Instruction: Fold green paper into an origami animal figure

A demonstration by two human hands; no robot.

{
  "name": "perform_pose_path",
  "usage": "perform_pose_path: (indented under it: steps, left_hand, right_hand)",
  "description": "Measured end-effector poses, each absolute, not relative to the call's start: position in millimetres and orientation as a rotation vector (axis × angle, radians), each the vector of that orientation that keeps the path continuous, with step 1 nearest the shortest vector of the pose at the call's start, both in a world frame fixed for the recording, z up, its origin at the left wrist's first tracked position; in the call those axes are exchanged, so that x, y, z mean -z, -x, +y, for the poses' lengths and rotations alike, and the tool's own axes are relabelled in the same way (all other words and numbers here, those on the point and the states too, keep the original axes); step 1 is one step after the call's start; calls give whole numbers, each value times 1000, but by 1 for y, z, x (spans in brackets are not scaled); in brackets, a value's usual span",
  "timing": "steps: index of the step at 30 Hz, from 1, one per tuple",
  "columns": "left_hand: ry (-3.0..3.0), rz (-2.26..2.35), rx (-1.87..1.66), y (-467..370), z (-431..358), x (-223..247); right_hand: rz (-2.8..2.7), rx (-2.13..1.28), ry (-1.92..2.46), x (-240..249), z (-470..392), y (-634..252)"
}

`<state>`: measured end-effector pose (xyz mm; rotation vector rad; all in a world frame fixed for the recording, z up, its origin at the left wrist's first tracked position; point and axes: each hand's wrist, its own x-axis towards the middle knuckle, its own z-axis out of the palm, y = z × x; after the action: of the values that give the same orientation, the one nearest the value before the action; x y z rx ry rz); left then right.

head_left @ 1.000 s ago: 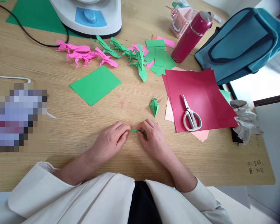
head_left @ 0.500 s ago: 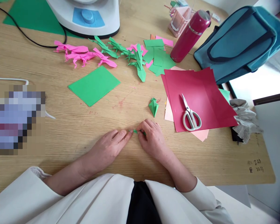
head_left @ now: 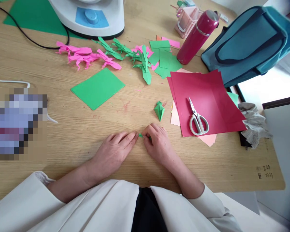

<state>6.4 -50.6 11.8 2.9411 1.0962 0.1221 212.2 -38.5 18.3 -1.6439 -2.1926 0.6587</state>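
A small strip of folded green paper [head_left: 140, 135] shows between my two hands, low on the table; most of it is hidden by fingers. My left hand [head_left: 117, 148] has its fingers pressed together at the strip's left end. Curled around the other end, my right hand [head_left: 157, 141] pinches the paper. Just beyond the right hand lies a folded green paper piece [head_left: 159, 111], pointed at its near end. Farther off sits a flat stack of green paper [head_left: 98, 88].
White-handled scissors [head_left: 198, 120] rest on red paper sheets [head_left: 207, 90] at right. Pink folded figures [head_left: 83, 58] and green folded figures [head_left: 145, 66] lie behind, near a white appliance [head_left: 96, 22]. A red flask [head_left: 197, 37] and teal bag [head_left: 246, 45] stand back right; a phone [head_left: 14, 122] is left.
My left hand has shifted slightly, its fingers lying flatter and closer together over the paper's left end. The right hand keeps its pinch in nearly the same place.
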Motion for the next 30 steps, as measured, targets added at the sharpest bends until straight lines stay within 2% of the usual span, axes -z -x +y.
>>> perform_pose_path:
  steps: [8,16,30]
  left_hand:
    - [-2943,1120,-48,-11,-53,-18]
    - [-2942,1128,-159,-17,-54,-13]
    - [-2909,1121,82,-19,-53,-16]
  right_hand:
    - [-2182,-660,1639,-18,-39,-212]
    - [-2186,-770,1473,-18,-38,-223]
    - [-2227,-886,1373,-24,-35,-235]
